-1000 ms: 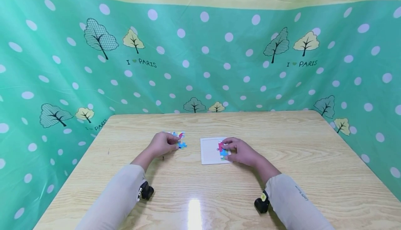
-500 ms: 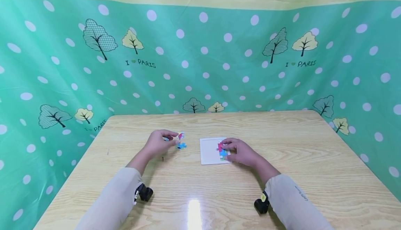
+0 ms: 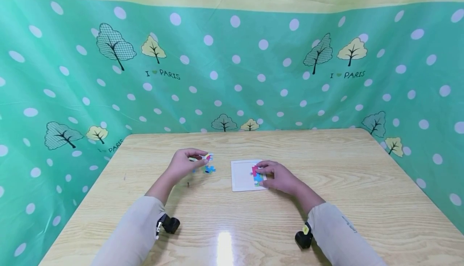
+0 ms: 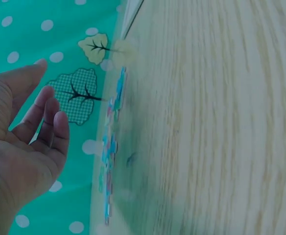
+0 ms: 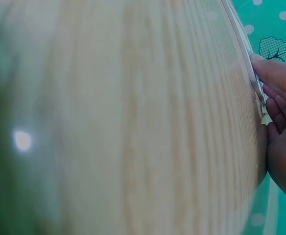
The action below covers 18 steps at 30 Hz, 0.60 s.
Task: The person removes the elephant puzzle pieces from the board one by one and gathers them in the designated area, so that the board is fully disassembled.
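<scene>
Blue-and-red puzzle pieces (image 3: 210, 169) lie by the relaxed left hand (image 3: 182, 163), left of the white frame (image 3: 241, 175), which the relaxed right hand (image 3: 280, 177) touches.

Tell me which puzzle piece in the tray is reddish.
The reddish piece in the white tray, above the mainly blue piece, its knob toward the bare side.
</scene>
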Each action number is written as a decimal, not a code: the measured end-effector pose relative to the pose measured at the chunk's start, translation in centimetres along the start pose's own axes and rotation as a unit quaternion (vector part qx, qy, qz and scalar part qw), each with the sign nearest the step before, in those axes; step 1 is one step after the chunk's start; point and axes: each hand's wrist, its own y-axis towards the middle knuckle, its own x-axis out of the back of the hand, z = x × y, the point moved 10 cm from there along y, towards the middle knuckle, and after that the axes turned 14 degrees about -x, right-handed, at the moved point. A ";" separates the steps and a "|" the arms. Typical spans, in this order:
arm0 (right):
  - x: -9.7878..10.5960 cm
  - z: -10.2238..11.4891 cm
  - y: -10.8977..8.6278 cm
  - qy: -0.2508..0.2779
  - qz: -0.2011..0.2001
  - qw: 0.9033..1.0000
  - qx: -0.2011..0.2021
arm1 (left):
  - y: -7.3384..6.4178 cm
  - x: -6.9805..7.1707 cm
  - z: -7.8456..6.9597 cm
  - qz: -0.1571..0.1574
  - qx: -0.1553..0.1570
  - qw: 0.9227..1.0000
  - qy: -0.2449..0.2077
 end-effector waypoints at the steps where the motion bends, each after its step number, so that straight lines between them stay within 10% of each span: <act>1: 0.0 0.0 0.0 0.000 0.000 1.000 0.000 | 0.0 0.0 -0.2 0.000 -0.001 1.000 -0.004; 18: 0.8 -0.7 0.1 0.045 -0.019 0.998 -0.026 | 0.5 -2.7 -2.1 0.026 -0.023 0.999 -0.034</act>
